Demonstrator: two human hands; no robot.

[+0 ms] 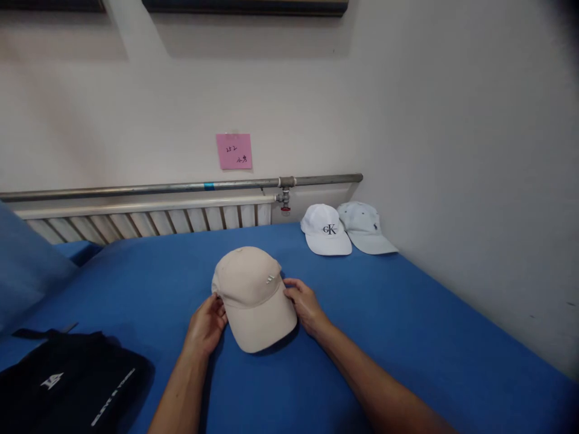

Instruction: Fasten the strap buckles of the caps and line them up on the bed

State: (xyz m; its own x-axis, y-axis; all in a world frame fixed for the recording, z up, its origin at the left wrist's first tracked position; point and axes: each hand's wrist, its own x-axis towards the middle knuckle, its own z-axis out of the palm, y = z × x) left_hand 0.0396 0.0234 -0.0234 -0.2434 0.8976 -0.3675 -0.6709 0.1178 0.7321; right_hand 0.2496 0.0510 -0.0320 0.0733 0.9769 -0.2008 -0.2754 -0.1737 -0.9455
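Note:
A beige baseball cap (pixel 252 295) rests on the blue bed surface (pixel 407 325), its brim pointing toward me. My left hand (pixel 205 325) grips the cap's left side with curled fingers. At the right side of the cap, my right hand (pixel 305 304) holds the edge near the brim, fingers bent against it. Both forearms reach in from the bottom of the view.
A white cap with a dark logo (pixel 325 229) and a pale blue cap (pixel 365 226) sit at the back right by the wall. A black bag (pixel 67 383) lies at the front left. A radiator (pixel 149 220) and pipe (pixel 181 187) run along the back wall under a pink note (pixel 234 150).

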